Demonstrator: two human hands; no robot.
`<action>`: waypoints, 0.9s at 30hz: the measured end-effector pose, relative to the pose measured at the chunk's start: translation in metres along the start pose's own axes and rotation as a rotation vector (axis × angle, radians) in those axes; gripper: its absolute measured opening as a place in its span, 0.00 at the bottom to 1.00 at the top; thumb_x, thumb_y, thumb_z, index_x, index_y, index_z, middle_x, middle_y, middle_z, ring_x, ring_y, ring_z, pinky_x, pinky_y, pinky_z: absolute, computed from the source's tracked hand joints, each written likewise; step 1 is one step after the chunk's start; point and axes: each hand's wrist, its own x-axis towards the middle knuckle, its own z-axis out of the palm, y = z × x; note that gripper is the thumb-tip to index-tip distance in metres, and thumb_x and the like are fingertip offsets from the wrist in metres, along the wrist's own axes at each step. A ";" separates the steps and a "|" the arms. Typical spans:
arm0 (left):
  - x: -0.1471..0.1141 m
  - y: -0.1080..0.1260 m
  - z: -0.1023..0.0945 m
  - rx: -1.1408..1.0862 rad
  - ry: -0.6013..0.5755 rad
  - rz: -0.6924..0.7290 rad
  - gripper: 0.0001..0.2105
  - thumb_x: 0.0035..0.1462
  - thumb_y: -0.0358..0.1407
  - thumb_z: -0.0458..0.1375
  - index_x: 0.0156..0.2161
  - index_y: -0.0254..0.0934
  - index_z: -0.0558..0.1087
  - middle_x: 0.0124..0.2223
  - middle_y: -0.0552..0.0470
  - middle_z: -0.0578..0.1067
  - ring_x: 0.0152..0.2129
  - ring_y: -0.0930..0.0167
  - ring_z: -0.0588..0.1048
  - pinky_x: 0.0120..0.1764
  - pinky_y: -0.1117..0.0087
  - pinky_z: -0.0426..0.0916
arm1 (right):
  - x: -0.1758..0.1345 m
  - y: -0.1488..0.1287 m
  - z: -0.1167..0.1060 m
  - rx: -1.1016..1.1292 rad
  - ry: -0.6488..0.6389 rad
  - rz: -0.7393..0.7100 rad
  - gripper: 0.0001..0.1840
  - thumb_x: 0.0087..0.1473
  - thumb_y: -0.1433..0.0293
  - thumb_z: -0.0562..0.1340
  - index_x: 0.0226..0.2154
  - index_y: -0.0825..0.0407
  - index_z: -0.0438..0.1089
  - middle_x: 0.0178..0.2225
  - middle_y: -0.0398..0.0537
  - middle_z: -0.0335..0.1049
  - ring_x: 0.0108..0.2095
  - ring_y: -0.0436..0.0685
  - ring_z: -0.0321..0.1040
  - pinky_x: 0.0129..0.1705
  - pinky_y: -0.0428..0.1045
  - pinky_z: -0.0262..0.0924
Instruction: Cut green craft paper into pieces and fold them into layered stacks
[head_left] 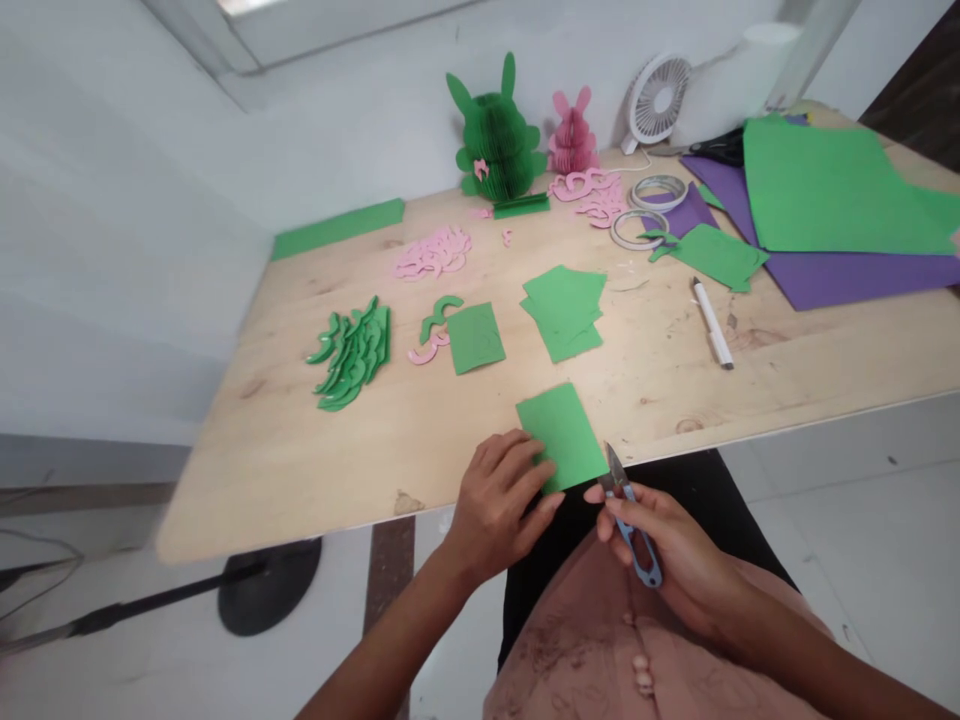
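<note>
A rectangular piece of green paper point(566, 430) lies at the table's front edge, its near end sticking out over the edge. My left hand point(506, 495) holds it at the near left side, fingers on top and thumb by the near edge. In my right hand point(667, 535) is a pair of blue-handled thread snips point(637, 550), fingers closed around the handle. The snips' blades point away from me, spread at the paper's near right corner; whether they touch it I cannot tell. Further in lie another green rectangle point(477, 340) and several overlapping green pieces point(564, 310).
Curved green cutouts point(352, 355) and pink cutouts point(435, 252) lie in piles. Behind stand a green paper bunny point(499, 145), a pink one point(574, 135) and a small fan point(658, 100). Tape rolls point(637, 230), a white marker point(712, 322) and large green sheets point(847, 190) are rightward.
</note>
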 end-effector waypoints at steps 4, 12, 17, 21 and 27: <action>0.007 0.001 0.006 0.011 0.012 -0.004 0.04 0.55 0.30 0.55 0.37 0.36 0.70 0.36 0.46 0.73 0.46 0.62 0.70 0.47 0.56 0.67 | -0.001 -0.001 0.002 -0.005 -0.012 -0.018 0.15 0.46 0.60 0.66 0.33 0.54 0.73 0.23 0.42 0.67 0.19 0.44 0.57 0.21 0.43 0.43; 0.021 0.004 0.010 0.240 -0.149 0.029 0.21 0.52 0.27 0.54 0.52 0.36 0.67 0.49 0.41 0.71 0.43 0.59 0.68 0.44 0.55 0.66 | 0.000 -0.001 0.001 -0.005 -0.013 -0.023 0.15 0.47 0.59 0.65 0.33 0.54 0.72 0.22 0.43 0.68 0.19 0.45 0.57 0.20 0.43 0.41; 0.028 0.007 0.006 0.336 -0.265 0.054 0.25 0.48 0.27 0.54 0.54 0.36 0.66 0.58 0.44 0.67 0.44 0.57 0.68 0.45 0.51 0.64 | 0.000 0.001 0.001 0.000 -0.017 -0.037 0.15 0.47 0.60 0.64 0.34 0.54 0.72 0.23 0.43 0.68 0.18 0.44 0.57 0.20 0.43 0.41; 0.031 0.007 0.009 0.304 -0.265 0.053 0.21 0.50 0.27 0.52 0.52 0.32 0.68 0.56 0.42 0.68 0.53 0.56 0.63 0.54 0.50 0.59 | -0.002 0.001 0.002 0.007 -0.005 -0.035 0.16 0.47 0.60 0.64 0.35 0.54 0.71 0.24 0.43 0.69 0.18 0.44 0.57 0.20 0.43 0.41; 0.033 0.010 0.022 0.308 -0.210 -0.012 0.18 0.60 0.35 0.49 0.53 0.29 0.67 0.53 0.39 0.70 0.53 0.59 0.65 0.54 0.56 0.61 | -0.003 -0.003 0.004 0.018 0.008 -0.008 0.19 0.47 0.58 0.63 0.37 0.54 0.69 0.24 0.43 0.70 0.17 0.45 0.57 0.20 0.44 0.44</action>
